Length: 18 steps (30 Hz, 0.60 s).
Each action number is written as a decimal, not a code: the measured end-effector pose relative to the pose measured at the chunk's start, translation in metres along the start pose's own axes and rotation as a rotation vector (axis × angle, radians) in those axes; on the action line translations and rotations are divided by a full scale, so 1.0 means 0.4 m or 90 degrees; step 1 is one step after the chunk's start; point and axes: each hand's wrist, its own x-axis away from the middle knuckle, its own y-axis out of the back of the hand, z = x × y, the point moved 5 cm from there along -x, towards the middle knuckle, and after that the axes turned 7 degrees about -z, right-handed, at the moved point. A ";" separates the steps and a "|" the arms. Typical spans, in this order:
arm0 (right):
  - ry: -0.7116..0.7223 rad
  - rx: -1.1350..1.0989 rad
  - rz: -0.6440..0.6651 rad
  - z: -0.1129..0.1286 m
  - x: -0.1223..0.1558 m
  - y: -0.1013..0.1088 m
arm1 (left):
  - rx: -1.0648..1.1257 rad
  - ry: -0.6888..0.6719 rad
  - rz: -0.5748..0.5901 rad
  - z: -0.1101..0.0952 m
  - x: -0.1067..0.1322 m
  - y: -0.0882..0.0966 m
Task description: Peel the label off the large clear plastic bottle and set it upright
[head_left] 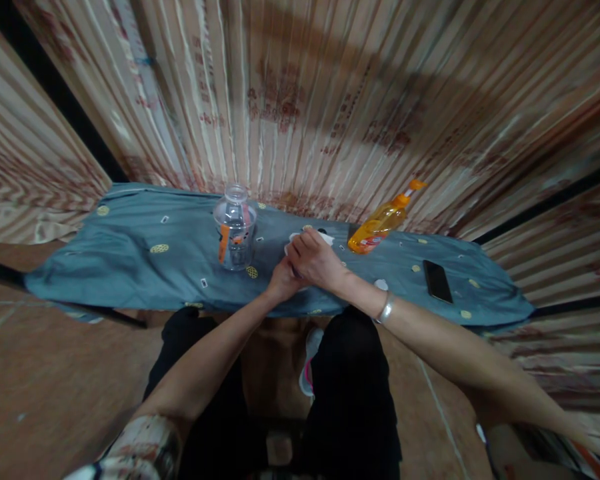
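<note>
My left hand (284, 281) and my right hand (314, 259) meet over the middle of the cloth-covered table. The right one lies partly over the left, and both have curled fingers. White material (326, 237), perhaps paper or cloth, sticks out beyond the right fingers; what sits between the hands is hidden. Left of them a clear plastic bottle (237, 233) with an orange print stands upright without a cap. To the right is a pump bottle (380, 225) of orange liquid, leaning in the view. A small white round piece (381, 285) rests beside my right wrist.
A dark phone (437, 281) lies toward the table's right end. The grey-blue patterned cloth (145, 267) hangs over the table's near edge. Behind it rises a pleated curtain (290, 100), with dark metal bars (70, 93) at both sides. My knees are close below the front edge.
</note>
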 end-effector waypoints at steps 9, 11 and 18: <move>-0.262 -0.213 -0.246 0.040 0.197 -0.141 | 0.012 0.012 0.012 -0.008 0.001 0.007; -0.359 -0.258 -0.317 0.057 0.203 -0.157 | 0.008 0.018 0.009 -0.010 0.001 0.011; -0.579 -0.480 -0.395 0.042 0.201 -0.144 | 0.013 0.029 0.016 -0.011 0.014 0.014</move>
